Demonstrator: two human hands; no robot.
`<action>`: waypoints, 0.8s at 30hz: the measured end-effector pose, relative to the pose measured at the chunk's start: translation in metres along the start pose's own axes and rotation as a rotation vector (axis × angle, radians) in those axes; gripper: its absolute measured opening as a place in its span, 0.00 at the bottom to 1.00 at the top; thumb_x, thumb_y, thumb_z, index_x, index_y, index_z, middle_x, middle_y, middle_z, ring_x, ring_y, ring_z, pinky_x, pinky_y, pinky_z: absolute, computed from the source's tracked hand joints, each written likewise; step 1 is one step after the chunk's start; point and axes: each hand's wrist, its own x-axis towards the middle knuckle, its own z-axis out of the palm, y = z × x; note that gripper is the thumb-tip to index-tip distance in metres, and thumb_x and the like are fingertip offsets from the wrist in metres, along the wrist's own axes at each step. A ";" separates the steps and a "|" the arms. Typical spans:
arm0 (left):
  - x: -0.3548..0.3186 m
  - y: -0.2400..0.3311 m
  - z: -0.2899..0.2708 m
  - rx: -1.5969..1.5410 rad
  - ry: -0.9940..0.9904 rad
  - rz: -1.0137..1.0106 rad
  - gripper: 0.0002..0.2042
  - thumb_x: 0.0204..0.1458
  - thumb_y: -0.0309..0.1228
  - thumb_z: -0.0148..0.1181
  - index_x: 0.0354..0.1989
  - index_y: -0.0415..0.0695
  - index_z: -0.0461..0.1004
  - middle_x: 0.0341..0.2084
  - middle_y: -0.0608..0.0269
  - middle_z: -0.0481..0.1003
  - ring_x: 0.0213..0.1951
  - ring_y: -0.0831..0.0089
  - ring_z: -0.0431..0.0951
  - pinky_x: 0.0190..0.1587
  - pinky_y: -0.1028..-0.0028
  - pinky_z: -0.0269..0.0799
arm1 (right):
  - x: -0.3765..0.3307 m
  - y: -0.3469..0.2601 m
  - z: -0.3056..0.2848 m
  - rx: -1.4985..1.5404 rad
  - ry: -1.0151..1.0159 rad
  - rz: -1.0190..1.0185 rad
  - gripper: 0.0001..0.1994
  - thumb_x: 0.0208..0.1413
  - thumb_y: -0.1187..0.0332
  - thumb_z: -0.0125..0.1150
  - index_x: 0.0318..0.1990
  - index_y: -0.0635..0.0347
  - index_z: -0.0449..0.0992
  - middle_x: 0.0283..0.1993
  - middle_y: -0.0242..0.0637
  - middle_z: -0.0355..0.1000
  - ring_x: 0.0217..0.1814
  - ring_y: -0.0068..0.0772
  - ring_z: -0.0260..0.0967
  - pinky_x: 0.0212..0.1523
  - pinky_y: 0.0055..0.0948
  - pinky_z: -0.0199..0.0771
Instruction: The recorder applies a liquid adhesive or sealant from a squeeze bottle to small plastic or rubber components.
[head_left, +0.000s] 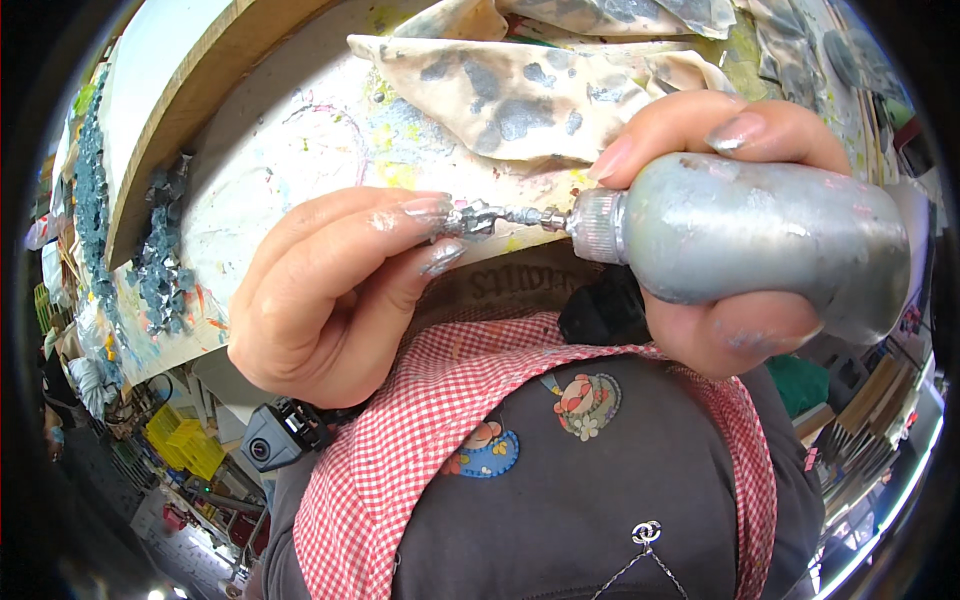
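Observation:
My left hand (325, 285) is closed in a pinch on a small, lumpy, silver-coated piece (478, 216), its far end hidden by the fingertips. My right hand (685, 130) wraps round a squeeze bottle (770, 225) of silver-grey paint, tipped on its side. A ribbed collar (597, 226) and a thin metal nozzle (550, 218) point left from the bottle. The nozzle tip meets the small piece or lies right beside it; which, I cannot tell. Silver paint smears the fingertips of both hands.
A paint-splashed table (270, 150) lies beneath, with stained cloths (530, 95) at the back. On the left, a wood-edged board (190, 105) stands near clusters of small blue-grey pieces (165, 250). Below the table's left edge is a yellow crate (188, 445). A checked apron (400, 440) hangs close under my hands.

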 end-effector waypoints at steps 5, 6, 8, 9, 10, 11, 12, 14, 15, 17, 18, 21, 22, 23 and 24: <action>0.004 0.006 0.001 -0.047 -0.011 -0.075 0.14 0.33 0.13 0.61 0.33 0.32 0.70 0.25 0.51 0.74 0.28 0.67 0.75 0.31 0.78 0.70 | 0.002 -0.007 -0.003 -0.044 0.054 -0.032 0.33 0.51 0.44 0.44 0.45 0.72 0.52 0.28 0.55 0.67 0.23 0.34 0.66 0.24 0.19 0.66; 0.001 0.005 0.001 -0.046 -0.005 -0.094 0.14 0.33 0.13 0.61 0.33 0.32 0.70 0.25 0.51 0.74 0.28 0.68 0.75 0.31 0.78 0.70 | 0.001 -0.003 0.002 0.000 0.072 -0.041 0.33 0.51 0.44 0.44 0.45 0.72 0.52 0.28 0.55 0.67 0.22 0.34 0.66 0.24 0.19 0.66; -0.005 0.004 0.000 -0.053 0.012 -0.134 0.14 0.34 0.13 0.61 0.33 0.32 0.70 0.25 0.51 0.74 0.28 0.68 0.75 0.31 0.78 0.70 | -0.001 0.002 0.009 0.052 0.091 -0.049 0.33 0.51 0.44 0.44 0.45 0.72 0.52 0.28 0.55 0.67 0.22 0.34 0.65 0.24 0.20 0.66; -0.006 0.004 0.000 -0.077 0.025 -0.163 0.13 0.34 0.13 0.60 0.33 0.32 0.70 0.25 0.51 0.74 0.28 0.68 0.75 0.31 0.78 0.70 | 0.001 0.002 0.010 0.055 0.093 -0.051 0.33 0.51 0.43 0.43 0.45 0.71 0.52 0.28 0.55 0.66 0.22 0.34 0.65 0.24 0.20 0.66; -0.005 0.003 0.000 -0.078 0.025 -0.162 0.13 0.34 0.13 0.60 0.33 0.32 0.70 0.25 0.51 0.74 0.28 0.68 0.75 0.31 0.78 0.70 | 0.002 0.001 0.011 0.057 0.096 -0.052 0.34 0.50 0.43 0.43 0.45 0.71 0.52 0.28 0.54 0.66 0.22 0.34 0.65 0.24 0.20 0.67; -0.004 0.002 -0.001 -0.078 0.022 -0.117 0.13 0.35 0.13 0.60 0.33 0.32 0.70 0.25 0.51 0.74 0.28 0.68 0.75 0.31 0.78 0.70 | 0.003 0.000 0.012 0.060 0.098 -0.054 0.34 0.50 0.42 0.43 0.46 0.71 0.52 0.28 0.54 0.66 0.22 0.34 0.65 0.24 0.21 0.67; -0.002 0.001 0.000 -0.081 0.016 -0.069 0.13 0.35 0.13 0.59 0.33 0.32 0.70 0.25 0.51 0.74 0.28 0.68 0.75 0.31 0.78 0.70 | 0.005 -0.002 0.012 0.059 0.103 -0.057 0.34 0.49 0.41 0.43 0.46 0.70 0.52 0.27 0.54 0.66 0.22 0.34 0.65 0.24 0.21 0.67; 0.000 0.002 0.000 -0.101 0.014 -0.095 0.13 0.35 0.12 0.59 0.33 0.32 0.71 0.25 0.51 0.74 0.28 0.68 0.75 0.32 0.78 0.70 | 0.007 -0.002 0.008 0.051 0.111 -0.063 0.35 0.49 0.41 0.43 0.46 0.70 0.52 0.27 0.54 0.66 0.22 0.35 0.65 0.24 0.21 0.67; -0.001 0.003 0.000 -0.111 0.018 -0.131 0.13 0.35 0.12 0.58 0.33 0.32 0.71 0.26 0.51 0.74 0.29 0.68 0.75 0.32 0.78 0.69 | 0.007 0.001 0.004 0.057 0.040 -0.080 0.35 0.49 0.40 0.43 0.46 0.70 0.52 0.28 0.54 0.66 0.22 0.35 0.66 0.24 0.21 0.67; -0.004 0.002 -0.003 -0.107 -0.024 -0.139 0.11 0.39 0.12 0.55 0.33 0.32 0.70 0.28 0.48 0.73 0.29 0.69 0.75 0.31 0.78 0.71 | 0.006 0.001 0.000 0.061 -0.029 -0.099 0.36 0.48 0.40 0.44 0.46 0.69 0.52 0.28 0.54 0.67 0.23 0.35 0.66 0.23 0.21 0.67; -0.005 0.001 -0.005 -0.103 -0.060 -0.149 0.09 0.42 0.12 0.52 0.33 0.31 0.69 0.31 0.46 0.71 0.30 0.69 0.74 0.29 0.79 0.73 | 0.006 0.001 0.000 0.065 -0.064 -0.070 0.36 0.48 0.39 0.44 0.46 0.69 0.52 0.28 0.54 0.67 0.23 0.35 0.66 0.24 0.21 0.67; -0.007 0.002 -0.007 -0.089 -0.067 -0.161 0.09 0.42 0.12 0.52 0.34 0.31 0.69 0.31 0.45 0.71 0.29 0.70 0.74 0.28 0.79 0.74 | 0.006 0.001 0.001 0.061 -0.104 -0.035 0.36 0.47 0.39 0.44 0.47 0.69 0.52 0.28 0.54 0.67 0.24 0.36 0.67 0.24 0.22 0.67; -0.006 0.002 -0.007 -0.091 -0.069 -0.159 0.09 0.42 0.12 0.52 0.34 0.31 0.69 0.31 0.45 0.71 0.29 0.70 0.74 0.28 0.79 0.74 | 0.006 0.000 0.001 0.049 -0.108 -0.029 0.36 0.47 0.39 0.44 0.47 0.68 0.52 0.28 0.54 0.67 0.25 0.36 0.67 0.24 0.22 0.67; -0.006 0.003 -0.007 -0.097 -0.077 -0.172 0.09 0.42 0.12 0.52 0.34 0.31 0.69 0.31 0.45 0.71 0.29 0.70 0.74 0.28 0.78 0.74 | 0.006 0.001 0.001 0.046 -0.107 -0.030 0.36 0.47 0.39 0.44 0.47 0.68 0.52 0.28 0.54 0.67 0.25 0.36 0.67 0.24 0.22 0.67; -0.005 0.003 -0.007 -0.100 -0.084 -0.186 0.09 0.42 0.12 0.52 0.34 0.31 0.69 0.31 0.45 0.71 0.29 0.70 0.74 0.27 0.78 0.74 | 0.005 0.003 0.003 0.068 -0.071 -0.057 0.36 0.47 0.39 0.45 0.47 0.68 0.52 0.28 0.55 0.67 0.25 0.36 0.67 0.24 0.22 0.67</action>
